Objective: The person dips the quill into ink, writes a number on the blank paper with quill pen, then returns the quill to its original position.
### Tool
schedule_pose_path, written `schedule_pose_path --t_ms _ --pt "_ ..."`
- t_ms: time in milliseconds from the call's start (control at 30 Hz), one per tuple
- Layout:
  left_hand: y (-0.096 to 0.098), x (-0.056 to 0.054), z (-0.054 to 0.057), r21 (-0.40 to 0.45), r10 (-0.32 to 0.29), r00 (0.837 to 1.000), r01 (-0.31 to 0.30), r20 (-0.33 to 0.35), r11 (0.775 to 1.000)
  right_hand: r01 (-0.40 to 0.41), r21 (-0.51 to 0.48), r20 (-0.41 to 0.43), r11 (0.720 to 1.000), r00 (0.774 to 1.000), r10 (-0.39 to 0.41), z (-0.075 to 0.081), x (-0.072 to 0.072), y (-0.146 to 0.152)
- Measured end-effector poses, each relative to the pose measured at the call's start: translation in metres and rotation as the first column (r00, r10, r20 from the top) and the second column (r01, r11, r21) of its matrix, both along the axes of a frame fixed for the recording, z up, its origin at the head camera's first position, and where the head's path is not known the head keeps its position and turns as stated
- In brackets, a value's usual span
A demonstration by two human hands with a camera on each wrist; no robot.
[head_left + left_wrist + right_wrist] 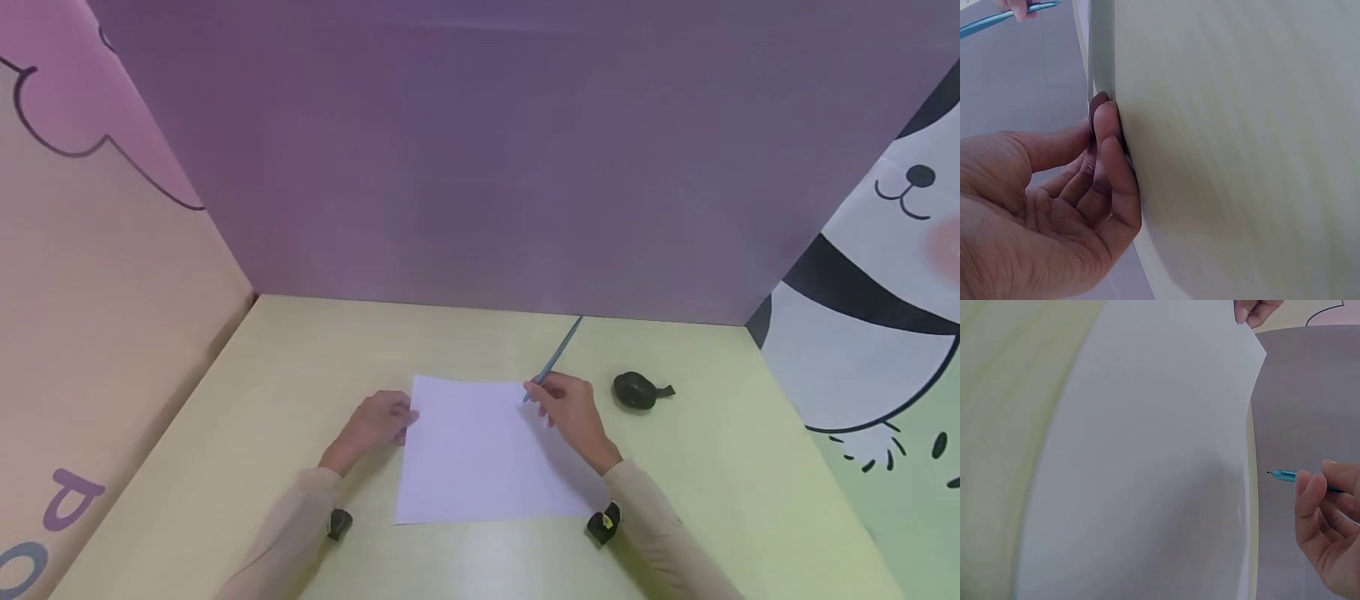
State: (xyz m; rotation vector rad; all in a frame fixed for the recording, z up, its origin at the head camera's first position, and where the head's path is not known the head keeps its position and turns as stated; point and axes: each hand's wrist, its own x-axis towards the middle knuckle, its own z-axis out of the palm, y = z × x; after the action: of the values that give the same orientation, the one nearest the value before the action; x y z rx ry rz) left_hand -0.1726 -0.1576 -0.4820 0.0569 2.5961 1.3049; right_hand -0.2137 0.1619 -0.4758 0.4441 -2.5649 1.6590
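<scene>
While right fingers [1312, 495] pinch a tapering blue pen [558, 353] | left fingers [1122, 178] pinch white paper [472, 450] at its edge

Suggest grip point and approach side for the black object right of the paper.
Likely the rounded body, from above: it's the bulkiest part and uncovered; the narrow stub juts right. The right hand is nearest, but holds the pen.

Left hand [381, 418] pinches — right hand [572, 412] likewise, raised.
</scene>
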Motion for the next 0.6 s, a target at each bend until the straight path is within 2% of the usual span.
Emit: schedule_pose_path --t_ms 100,267,400,600 --pt "0.0 0.001 -0.001 0.011 -0.016 1.0 0.016 -0.007 1.0 -0.014 -0.015 -0.014 1.0 1.0 0.014 -0.002 0.001 0.0" --pt "-0.007 0.003 0.0 -0.007 -0.008 1.0 0.007 -0.022 1.0 -0.062 -0.011 -0.024 0.998 0.998 0.062 -0.002 -0.003 -0.008" --pt "-0.014 0.005 0.002 0.009 0.009 1.0 -0.009 -0.005 1.0 -0.076 0.015 -0.018 0.997 0.997 0.076 0.001 -0.007 -0.016" --pt "-0.017 0.008 0.003 0.025 0.019 1.0 -0.019 0.009 1.0 -0.086 0.002 -0.006 0.996 0.996 0.086 0.002 -0.009 -0.023"
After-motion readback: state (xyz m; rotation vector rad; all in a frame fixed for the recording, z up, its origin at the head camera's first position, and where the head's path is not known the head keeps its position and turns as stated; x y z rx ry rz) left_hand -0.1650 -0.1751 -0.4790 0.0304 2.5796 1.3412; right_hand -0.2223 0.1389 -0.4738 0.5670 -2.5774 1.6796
